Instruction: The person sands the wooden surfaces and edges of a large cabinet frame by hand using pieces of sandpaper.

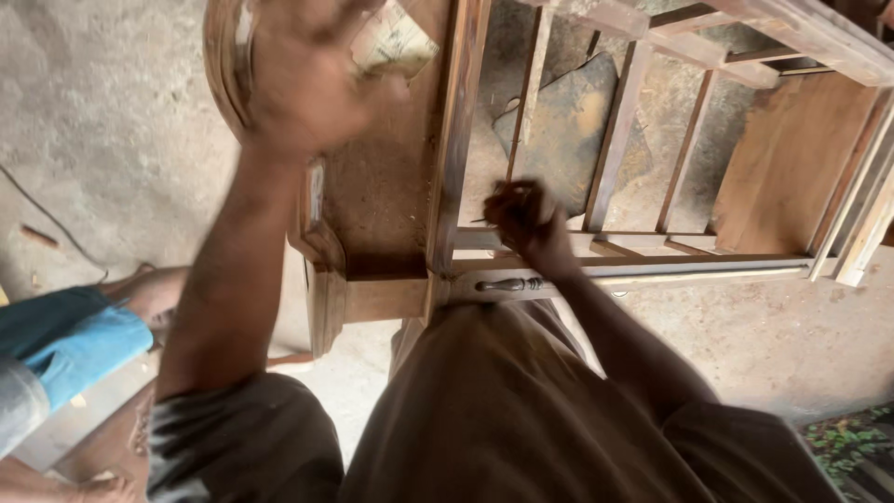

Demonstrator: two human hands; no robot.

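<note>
Concrete floor (pixel 112 121) under wooden frame (pixel 447 168). Left hand (pixel 303 79) blurred, clutching folded sandpaper (pixel 396 42); right hand (pixel 526 219) curled around rail (pixel 652 244). Risk: splinters, frame tipping under pressure.

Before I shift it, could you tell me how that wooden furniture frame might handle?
The wooden frame probably stays stiff: its slats are joined to rails. It looks bulky, so likely heavy and awkward. Lying flat on the concrete floor, it seems unlikely to roll.
</note>
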